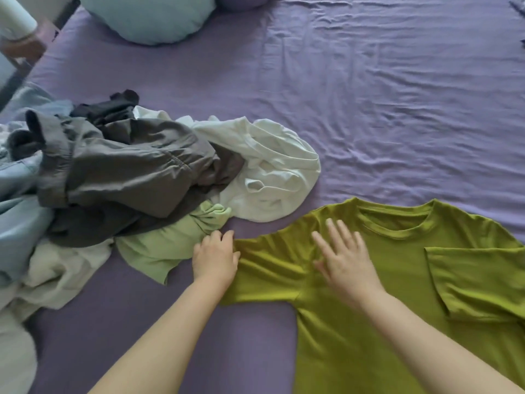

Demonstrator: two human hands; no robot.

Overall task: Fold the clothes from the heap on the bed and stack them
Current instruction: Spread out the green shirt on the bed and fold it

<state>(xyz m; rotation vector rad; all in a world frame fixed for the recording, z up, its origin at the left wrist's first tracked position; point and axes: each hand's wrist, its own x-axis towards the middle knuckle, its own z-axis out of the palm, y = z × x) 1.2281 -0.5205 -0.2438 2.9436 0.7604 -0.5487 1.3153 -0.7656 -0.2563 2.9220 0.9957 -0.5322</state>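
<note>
Far left on the purple bed sheet (pixel 397 95): a heap of unfolded clothes (pixel 93 180), with pale blue fabric (pixel 17 217) at the edge, dark grey trousers (pixel 127 169) on top, a white T-shirt (pixel 270 172) spilling rightward and a light green garment (pixel 164 245) at the near side. Just right of that garment, left hand (pixel 216 258), knuckles up, fingers curled at the tip of the near sleeve of an olive-green T-shirt (pixel 397 294); apparently gripping the hem, though hidden under the hand. Further right, right hand (pixel 345 261) flat, fingers straight and slightly spread, pressing the shirt's shoulder beside the collar. Shirt spread front-up, its other sleeve folded inward across the chest. Top left, a pale blue pillow (pixel 150 18).
</note>
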